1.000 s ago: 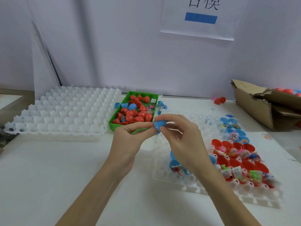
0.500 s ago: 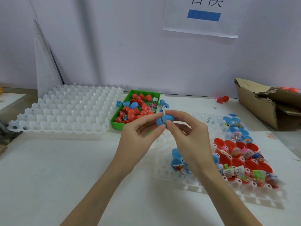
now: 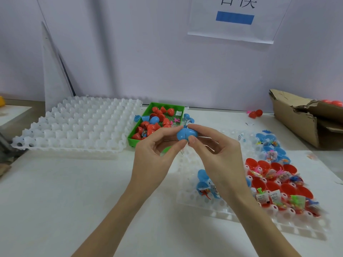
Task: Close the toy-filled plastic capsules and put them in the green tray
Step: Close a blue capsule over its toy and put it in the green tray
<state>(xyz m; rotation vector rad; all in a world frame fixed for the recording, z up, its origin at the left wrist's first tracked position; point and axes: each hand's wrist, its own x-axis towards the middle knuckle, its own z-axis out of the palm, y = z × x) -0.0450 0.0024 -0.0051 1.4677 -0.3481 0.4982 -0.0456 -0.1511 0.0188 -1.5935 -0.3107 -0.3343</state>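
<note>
Blue capsule [image 3: 186,134] pinched btwn fingertips of left hand [image 3: 157,154] & right hand [image 3: 219,154]; halves should be squeezed till seam shuts, then dropped into green tray [image 3: 137,134].

Blue capsule [image 3: 186,134], halves together, lying sideways in midair near green tray [image 3: 134,139].

One view only, worn on my head, angled forward and down over the desk [image 3: 55,201]. My forearms enter from the bottom edge and my hands sit near frame centre, close to the lens. The wall [image 3: 148,52] closes off the upper half. Wide-angle lens: the desk's far edge bows. No second view to share coverage.
</note>
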